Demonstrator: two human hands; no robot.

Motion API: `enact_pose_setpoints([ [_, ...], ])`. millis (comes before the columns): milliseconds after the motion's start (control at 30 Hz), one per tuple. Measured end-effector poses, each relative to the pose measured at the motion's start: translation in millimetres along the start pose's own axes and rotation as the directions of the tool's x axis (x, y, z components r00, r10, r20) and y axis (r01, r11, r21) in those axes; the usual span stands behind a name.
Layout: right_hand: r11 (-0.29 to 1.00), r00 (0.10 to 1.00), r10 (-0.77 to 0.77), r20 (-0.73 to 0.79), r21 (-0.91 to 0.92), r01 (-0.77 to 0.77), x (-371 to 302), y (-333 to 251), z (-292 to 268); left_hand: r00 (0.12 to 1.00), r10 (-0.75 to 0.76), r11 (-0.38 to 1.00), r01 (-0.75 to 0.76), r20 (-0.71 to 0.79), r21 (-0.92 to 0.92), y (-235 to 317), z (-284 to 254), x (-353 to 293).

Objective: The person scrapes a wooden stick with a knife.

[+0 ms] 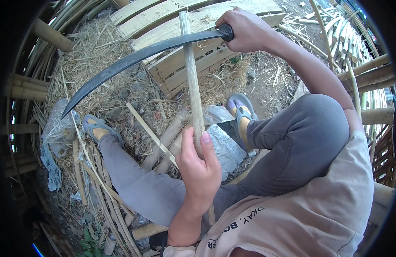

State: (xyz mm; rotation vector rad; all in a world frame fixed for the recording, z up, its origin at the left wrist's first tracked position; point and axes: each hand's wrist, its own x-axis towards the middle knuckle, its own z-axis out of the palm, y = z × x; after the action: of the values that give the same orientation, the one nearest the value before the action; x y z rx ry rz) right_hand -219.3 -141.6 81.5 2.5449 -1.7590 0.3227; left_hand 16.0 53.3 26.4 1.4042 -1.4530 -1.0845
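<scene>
My left hand (200, 165) is wrapped round a long, pale wooden stick (192, 81), thumb along its side. The stick stands nearly upright in the picture, its lower end running down past my wrist. My right hand (243, 32) grips a curved machete (125, 61) by its handle, which the fist mostly hides. The dark blade bows far out to the left and ends in a point. Near the stick's top the blade crosses it and appears to rest against it. A thin curl of shaving (181, 6) shows at the top end.
A slatted wooden pallet (198, 70) lies ahead. A pale stone block (226, 150) and cut poles (168, 139) sit between my sandalled feet. Clear plastic bags (61, 128) and bamboo strips (108, 192) lie at left. Straw covers the ground; cut bamboo (343, 40) is piled far right.
</scene>
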Motion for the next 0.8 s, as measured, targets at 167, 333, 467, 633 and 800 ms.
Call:
enact_pose_setpoints([
  [167,0.983,0.95,-0.182,-0.255,-0.06,0.172,3.0,11.9,12.1,0.998,0.061,0.998,-0.06,0.011,-0.033,-5.0,-0.3,-2.4],
  [333,0.987,0.994,0.112,-0.013,0.118,-0.11,9.4,21.4,-12.6,0.998,0.008,0.998,-0.004,0.055,-0.058,-2.5,-5.3,-10.6],
  [467,0.981,0.99,0.136,-0.034,0.142,-0.13,12.8,27.8,-10.7,0.995,-0.04,0.992,0.05,0.088,-0.114,-4.8,-5.4,-9.8],
  [633,0.988,0.988,0.134,-0.071,0.093,-0.127,21.4,41.1,-4.0,0.989,-0.12,0.955,0.14,0.09,-0.263,0.9,-3.5,1.1],
  [800,0.876,0.836,0.482,-0.262,0.147,-0.459,51.0,155.6,4.9,0.966,-0.095,0.904,0.184,0.239,-0.386,-6.8,-0.4,1.9],
])
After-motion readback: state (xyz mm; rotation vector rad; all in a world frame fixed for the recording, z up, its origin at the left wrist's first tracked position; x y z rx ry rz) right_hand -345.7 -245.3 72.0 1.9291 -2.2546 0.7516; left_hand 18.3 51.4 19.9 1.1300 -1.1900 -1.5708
